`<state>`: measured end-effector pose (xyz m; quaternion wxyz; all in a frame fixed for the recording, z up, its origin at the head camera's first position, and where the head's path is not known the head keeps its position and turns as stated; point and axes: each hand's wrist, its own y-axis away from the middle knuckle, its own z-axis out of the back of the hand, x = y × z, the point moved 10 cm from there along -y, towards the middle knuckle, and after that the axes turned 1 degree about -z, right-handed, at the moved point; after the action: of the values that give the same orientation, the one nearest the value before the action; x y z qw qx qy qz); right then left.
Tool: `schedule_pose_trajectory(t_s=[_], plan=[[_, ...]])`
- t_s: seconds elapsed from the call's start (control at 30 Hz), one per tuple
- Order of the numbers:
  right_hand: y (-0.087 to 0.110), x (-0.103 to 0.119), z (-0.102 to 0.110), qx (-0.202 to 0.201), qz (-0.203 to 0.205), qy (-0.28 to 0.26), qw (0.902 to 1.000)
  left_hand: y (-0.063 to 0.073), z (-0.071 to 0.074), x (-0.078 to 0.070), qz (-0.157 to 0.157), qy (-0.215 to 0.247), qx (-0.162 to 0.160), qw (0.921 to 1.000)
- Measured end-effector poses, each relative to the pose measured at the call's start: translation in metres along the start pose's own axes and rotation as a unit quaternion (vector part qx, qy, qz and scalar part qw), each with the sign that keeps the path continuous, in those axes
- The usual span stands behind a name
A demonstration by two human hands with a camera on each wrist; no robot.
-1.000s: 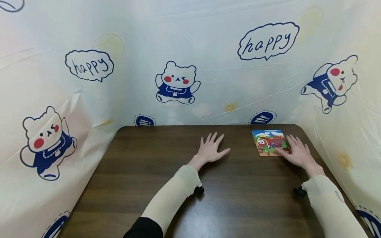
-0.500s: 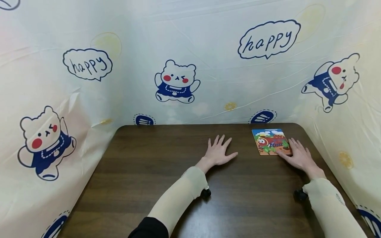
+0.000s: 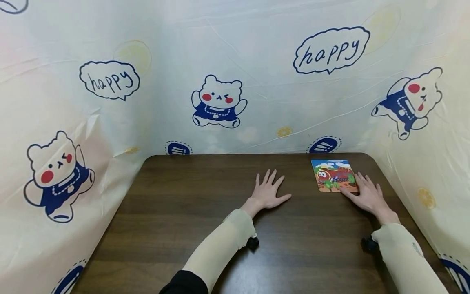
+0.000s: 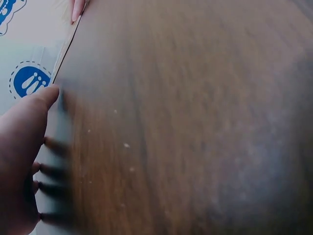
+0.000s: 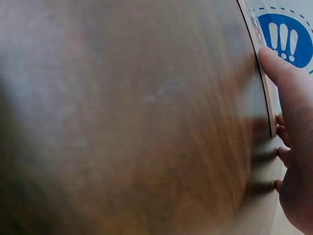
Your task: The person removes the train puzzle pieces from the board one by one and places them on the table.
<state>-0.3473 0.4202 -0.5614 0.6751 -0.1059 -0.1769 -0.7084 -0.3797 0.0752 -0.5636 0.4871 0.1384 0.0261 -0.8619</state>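
Observation:
A thin square picture board (image 3: 332,176) with a bright cartoon of a red, big-eyed creature lies flat near the table's far right corner. My right hand (image 3: 369,197) is at its lower right corner, fingers extended; the thumb overlaps the front edge and the index fingertip is right at the side edge. In the right wrist view the thumb (image 5: 281,68) meets the board's thin edge (image 5: 266,83). To the left, my left hand (image 3: 267,194) lies palm down over the tabletop with fingers spread, holding nothing. The left wrist view shows its thumb (image 4: 36,105) low over the wood.
The dark wooden table (image 3: 176,212) has rounded far corners. A pale cloth printed with bears and "happy" bubbles (image 3: 220,49) hangs along its back and both sides. Dark round pieces (image 3: 252,243) sit under both wrists.
My left hand has moved a little right and slightly nearer, fingers still spread. My right hand stays at the board's corner with its fingers a little lower; the board lies almost unmoved.

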Motion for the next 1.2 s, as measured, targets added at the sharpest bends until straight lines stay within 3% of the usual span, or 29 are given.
schedule_pose_trajectory(t_s=[0.23,0.47,0.73,0.9,1.2], plan=[[0.006,0.001,-0.008,-0.007,0.002,-0.003,1.0000,0.002,-0.004,-0.001,-0.008,-0.005,-0.004,1.0000],[0.010,0.015,-0.014,-0.014,0.015,-0.015,0.9997,-0.002,-0.010,-0.005,0.007,-0.006,-0.006,0.9999],[0.011,0.024,-0.017,-0.026,0.018,-0.022,0.9992,-0.018,-0.016,-0.034,0.005,0.003,0.003,1.0000],[0.011,0.028,-0.020,-0.022,0.021,-0.011,0.9995,-0.022,-0.015,-0.052,0.004,-0.018,-0.002,0.9998],[0.012,0.034,-0.020,-0.025,0.017,-0.009,0.9995,-0.026,-0.017,-0.058,0.003,-0.022,-0.003,0.9997]])
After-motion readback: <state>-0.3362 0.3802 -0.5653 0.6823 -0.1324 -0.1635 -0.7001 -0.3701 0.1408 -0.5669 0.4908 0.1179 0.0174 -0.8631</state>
